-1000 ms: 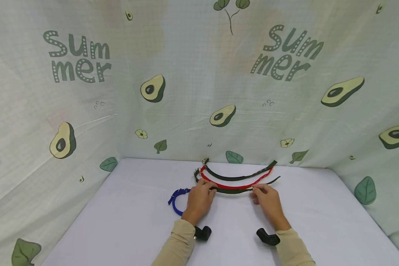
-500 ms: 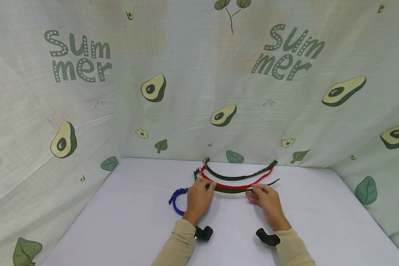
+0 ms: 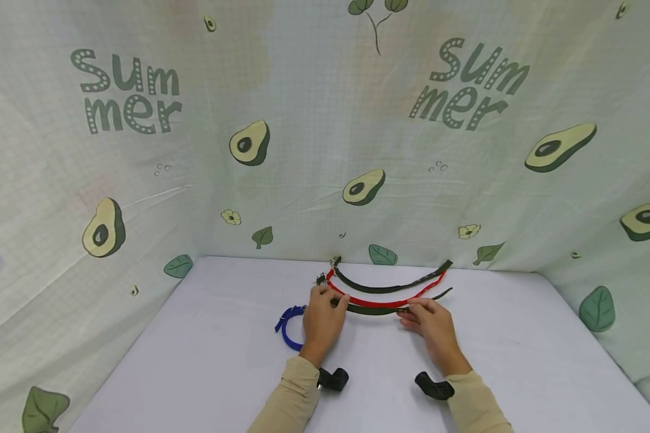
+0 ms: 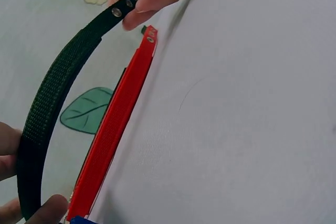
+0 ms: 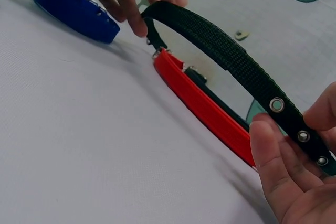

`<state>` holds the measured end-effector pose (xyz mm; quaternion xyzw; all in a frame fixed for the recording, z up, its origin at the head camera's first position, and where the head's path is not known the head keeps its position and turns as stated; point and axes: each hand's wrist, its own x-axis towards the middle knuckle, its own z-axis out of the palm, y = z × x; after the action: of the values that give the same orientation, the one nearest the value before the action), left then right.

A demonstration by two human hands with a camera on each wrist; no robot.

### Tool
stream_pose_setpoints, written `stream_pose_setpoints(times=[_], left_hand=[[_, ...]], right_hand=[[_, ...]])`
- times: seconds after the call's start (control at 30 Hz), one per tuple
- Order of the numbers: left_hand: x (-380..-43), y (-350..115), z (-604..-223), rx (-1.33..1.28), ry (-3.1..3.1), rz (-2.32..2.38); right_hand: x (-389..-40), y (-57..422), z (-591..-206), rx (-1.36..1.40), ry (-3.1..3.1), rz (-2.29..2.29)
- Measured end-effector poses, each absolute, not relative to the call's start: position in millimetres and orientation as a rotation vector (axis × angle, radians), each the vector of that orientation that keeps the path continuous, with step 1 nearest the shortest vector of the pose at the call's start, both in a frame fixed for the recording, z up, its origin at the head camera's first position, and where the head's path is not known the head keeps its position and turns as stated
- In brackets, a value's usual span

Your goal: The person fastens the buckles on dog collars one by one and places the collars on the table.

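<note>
A dark green collar (image 3: pixel 374 311) with metal eyelets bows between both hands, lifted off the table in the wrist views. My left hand (image 3: pixel 323 319) pinches it toward the buckle end, whose metal parts show just beyond the fingers. Near the eyelet end, my right hand (image 3: pixel 434 331) holds the strap between thumb and fingers, and the thin tip sticks out past it. In the right wrist view several eyelets line that end of the strap. Just behind lies a red collar (image 3: pixel 381 304), stretched out in a curve.
Behind the red collar, a second dark green collar (image 3: pixel 379 290) lies near the table's back edge. A blue collar (image 3: pixel 287 334), curled into a ring, sits left of my left hand, partly hidden. A printed cloth wall (image 3: pixel 303 180) rises behind the white table (image 3: pixel 206 361).
Both hands have shifted slightly left along with the dark green collar they hold. The red, blue and rear green collars stay where they were.
</note>
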<state>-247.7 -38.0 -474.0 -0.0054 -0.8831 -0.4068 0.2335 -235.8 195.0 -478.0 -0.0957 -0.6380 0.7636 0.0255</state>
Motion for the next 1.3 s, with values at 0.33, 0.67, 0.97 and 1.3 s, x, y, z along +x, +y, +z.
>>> stream_pose_setpoints(times=[0.33,0.67,0.97,1.3], left_hand=[[-245.4,-35.0,-470.9,0.023,-2.32,-1.277],[-248.1,-35.3,-470.1,-0.003,-2.25,-1.478],[-247.9,-37.8,-462.0,0.086,-2.173,-1.725],[-252.8,-45.1,-464.3,0.135,-2.148,-1.852]], right_hand=[[-236.0,190.7,-477.8,-0.309,-1.988,2.33],[-235.5,189.7,-479.1,-0.307,-2.002,2.337],[-235.5,189.0,-473.6,-0.34,-2.051,2.254],[-234.4,190.1,-471.4,-0.344,-2.136,2.078]])
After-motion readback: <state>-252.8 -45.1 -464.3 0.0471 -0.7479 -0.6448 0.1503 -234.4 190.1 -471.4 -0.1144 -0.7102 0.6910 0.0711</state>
